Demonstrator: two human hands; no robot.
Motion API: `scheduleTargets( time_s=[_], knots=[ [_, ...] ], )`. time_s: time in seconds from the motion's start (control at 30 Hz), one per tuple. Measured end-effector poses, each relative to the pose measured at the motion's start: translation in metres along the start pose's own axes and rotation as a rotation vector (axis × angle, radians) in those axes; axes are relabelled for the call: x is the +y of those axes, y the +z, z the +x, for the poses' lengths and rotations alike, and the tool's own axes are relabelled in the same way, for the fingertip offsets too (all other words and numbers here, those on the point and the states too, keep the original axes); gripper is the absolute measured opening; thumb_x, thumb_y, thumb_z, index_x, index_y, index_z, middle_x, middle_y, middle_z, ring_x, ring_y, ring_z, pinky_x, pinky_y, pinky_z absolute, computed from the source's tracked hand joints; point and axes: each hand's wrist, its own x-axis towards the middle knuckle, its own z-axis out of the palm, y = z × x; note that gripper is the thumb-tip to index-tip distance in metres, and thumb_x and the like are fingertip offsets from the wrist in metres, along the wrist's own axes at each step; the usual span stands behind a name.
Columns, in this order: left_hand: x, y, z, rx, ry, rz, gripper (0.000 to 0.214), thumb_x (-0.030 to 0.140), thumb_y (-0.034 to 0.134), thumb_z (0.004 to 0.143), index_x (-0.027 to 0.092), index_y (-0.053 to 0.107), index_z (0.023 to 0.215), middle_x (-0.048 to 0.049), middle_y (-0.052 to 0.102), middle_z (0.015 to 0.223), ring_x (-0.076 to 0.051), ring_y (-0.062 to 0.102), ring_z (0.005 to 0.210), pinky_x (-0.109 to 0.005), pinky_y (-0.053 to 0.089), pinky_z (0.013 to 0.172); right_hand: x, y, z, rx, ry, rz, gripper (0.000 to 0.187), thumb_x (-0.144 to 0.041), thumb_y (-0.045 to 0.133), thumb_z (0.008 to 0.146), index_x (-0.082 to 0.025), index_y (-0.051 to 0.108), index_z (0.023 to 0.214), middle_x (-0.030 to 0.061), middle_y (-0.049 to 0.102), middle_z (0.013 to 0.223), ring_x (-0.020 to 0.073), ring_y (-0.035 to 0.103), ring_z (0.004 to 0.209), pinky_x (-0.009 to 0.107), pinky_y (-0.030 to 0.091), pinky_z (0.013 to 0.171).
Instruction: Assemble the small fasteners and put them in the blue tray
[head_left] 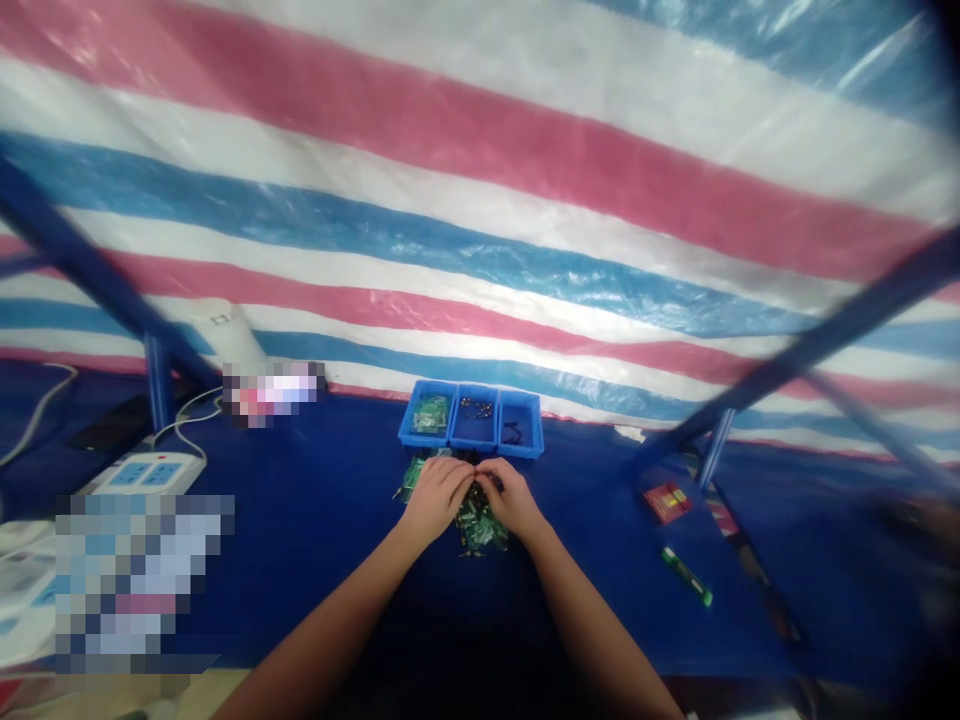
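Both my hands rest over a heap of small green parts (480, 528) on the blue table cloth (322, 510). My left hand (437, 495) and my right hand (508, 495) meet fingertip to fingertip above the heap, fingers curled in a pinch. What they pinch is too small to make out. Just behind the heap stand three blue bins side by side: the left bin (427, 413) holds green parts, the middle bin (475, 416) and the right bin (520, 423) hold a few dark small parts.
A white power strip (150, 472) with cables lies at the left. A red packet (667, 500) and a green pen-like stick (686, 576) lie at the right. Blue frame posts (158, 380) stand on both sides. A striped tarp (480, 200) hangs behind.
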Motion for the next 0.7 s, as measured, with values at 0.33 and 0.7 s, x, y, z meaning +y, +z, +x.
scheduleTargets(
  time_s=[0.33,0.7],
  knots=[
    [0.009,-0.023,0.004,-0.047,-0.009,0.032,0.027,0.029,0.051,0.094,0.023,0.060,0.119,-0.0079,0.067,0.118,-0.025,0.058,0.114,-0.044,0.043,0.100,-0.009,-0.003,0.002,0.132,-0.008,0.000,0.012,-0.026,0.056,0.092,-0.023,0.066,0.097,0.0057,0.067,0.091,0.0186,0.062,0.085,0.033,0.052,0.079],
    [-0.001,-0.012,-0.014,-0.045,-0.099,0.132,0.030,0.030,0.049,0.094,0.021,0.059,0.121,-0.0114,0.062,0.126,-0.030,0.048,0.128,-0.050,0.036,0.103,-0.005,0.007,-0.001,0.051,-0.010,-0.055,0.018,-0.026,0.054,0.092,-0.023,0.067,0.104,0.0065,0.068,0.093,0.0180,0.062,0.083,0.031,0.052,0.076]
  ],
)
